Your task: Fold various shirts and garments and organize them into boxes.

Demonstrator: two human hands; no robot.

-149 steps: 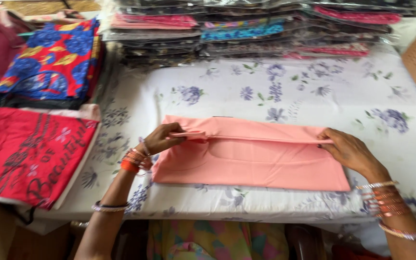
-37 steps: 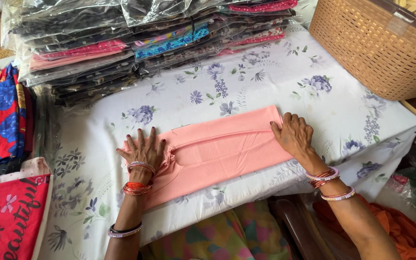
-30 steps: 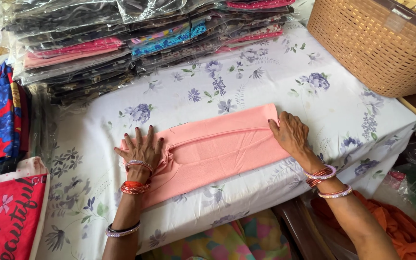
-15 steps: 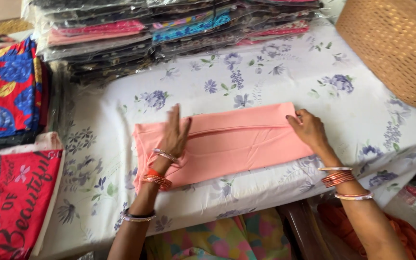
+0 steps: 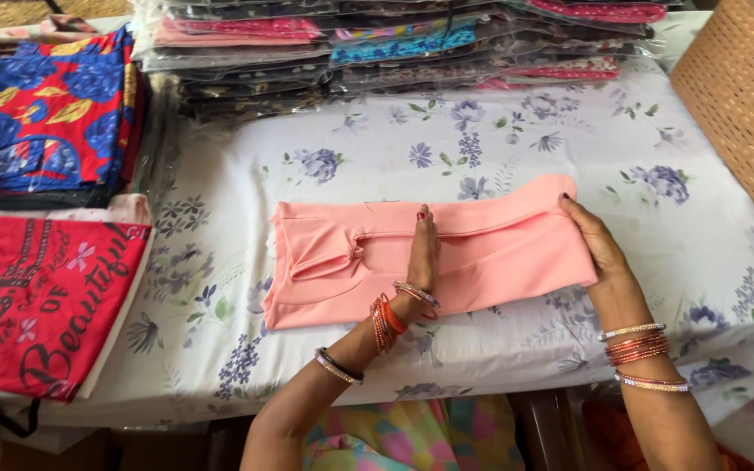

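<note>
The folded peach garment [image 5: 434, 253] lies flat mid-table on the floral tablecloth [image 5: 517, 139]. The left hand [image 5: 423, 253] stands edge-on across its middle, fingers straight together; the right hand [image 5: 595, 244] grips its right end. Keeping that edge firm should give a crisp crease. Left of the garment lies a red printed shirt [image 5: 41, 296], beyond it bagged clothing stacks [image 5: 394, 52], right a wicker basket [image 5: 743, 96]; nothing obstructs.

A garment shop or packing room.
Clear-bagged folded clothes [image 5: 394, 44] stacked along the far edge of the floral-sheeted table [image 5: 377, 148]; printed fabrics [image 5: 45, 113] piled left.
</note>
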